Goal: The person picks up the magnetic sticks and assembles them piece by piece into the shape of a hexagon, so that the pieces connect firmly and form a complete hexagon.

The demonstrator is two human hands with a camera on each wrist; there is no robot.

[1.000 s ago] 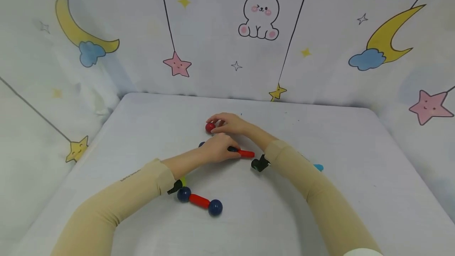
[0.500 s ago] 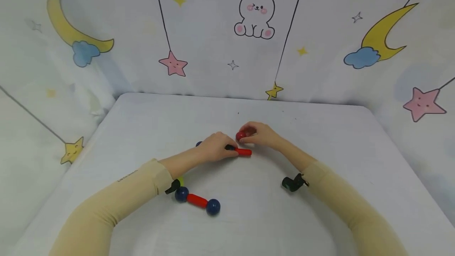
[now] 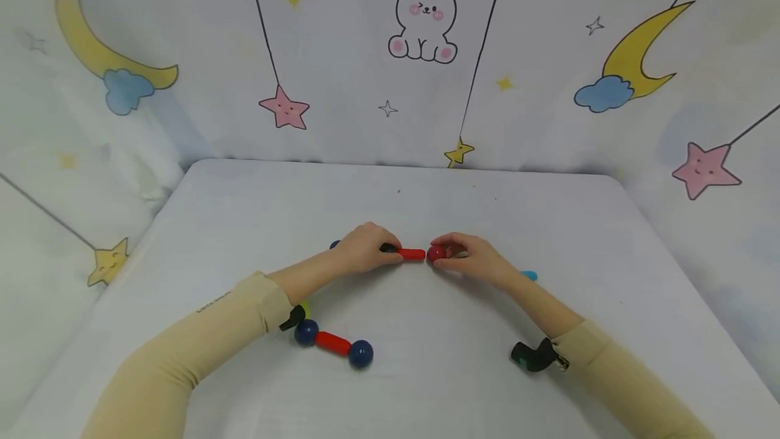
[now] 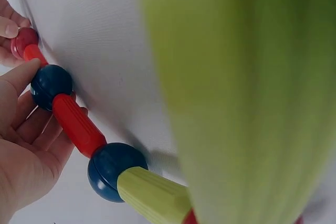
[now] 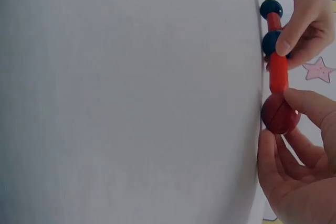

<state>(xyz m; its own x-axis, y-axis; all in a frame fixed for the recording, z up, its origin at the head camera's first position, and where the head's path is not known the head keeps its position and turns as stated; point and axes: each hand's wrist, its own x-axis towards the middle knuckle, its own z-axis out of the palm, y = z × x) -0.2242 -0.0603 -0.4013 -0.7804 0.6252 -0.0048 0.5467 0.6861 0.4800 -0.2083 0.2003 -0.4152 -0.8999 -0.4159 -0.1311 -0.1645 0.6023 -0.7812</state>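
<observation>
In the head view my left hand (image 3: 365,248) pinches a dark blue ball (image 3: 388,248) between thumb and fingers, with a red rod (image 3: 412,254) sticking out to its right. At that rod's far end my right hand (image 3: 478,259) holds a red ball (image 3: 435,253) by thumb and fingertips. The right wrist view has the red ball right up against the red rod's tip. Past my left hand the chain goes on, seen in the left wrist view: another red rod (image 4: 79,124), a second dark blue ball (image 4: 113,174) and a yellow-green rod (image 4: 152,195).
Nearer on the white table (image 3: 445,371) lies another piece, a red rod (image 3: 332,342) between two dark blue balls, with a yellow-green rod (image 3: 305,308) partly behind my left sleeve. A light blue rod (image 3: 530,276) shows behind my right wrist. Patterned cloth (image 3: 341,46) borders the table.
My right hand has brought the red ball rightward and nearer, round to the red rod's end. My left hand keeps hold of the dark blue ball, nearly in place.
</observation>
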